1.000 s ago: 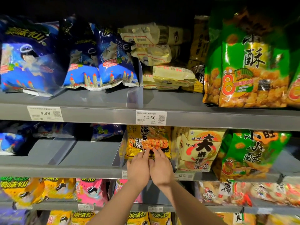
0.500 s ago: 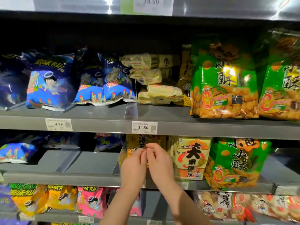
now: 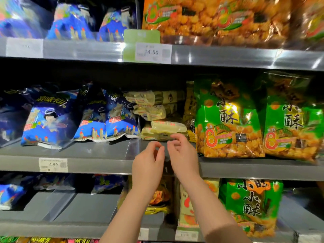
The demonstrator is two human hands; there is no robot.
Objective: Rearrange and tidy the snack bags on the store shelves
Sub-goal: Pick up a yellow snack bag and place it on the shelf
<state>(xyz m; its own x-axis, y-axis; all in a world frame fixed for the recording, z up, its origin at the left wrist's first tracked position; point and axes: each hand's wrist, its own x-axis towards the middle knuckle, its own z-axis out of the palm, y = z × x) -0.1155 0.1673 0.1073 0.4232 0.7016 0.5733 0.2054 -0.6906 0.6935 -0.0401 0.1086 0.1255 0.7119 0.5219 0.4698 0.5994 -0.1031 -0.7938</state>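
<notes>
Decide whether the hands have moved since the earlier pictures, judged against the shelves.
Yes. The left hand and right hand rose from the lower shelf's orange bag to the 4.99 tag shelf, near the pale packs.

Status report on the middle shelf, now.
Left hand and right hand empty, fingers curled, raised at the middle shelf edge. Pale yellow snack packs stacked just behind, untouched. Clear divider stands beside them.

Your left hand and right hand cover the price label on the middle shelf edge. Top-shelf bags are cut off by the upper frame edge and blurred. Leftmost top label is unreadable. Your forearms hide part of the lower yellow bag.
</notes>
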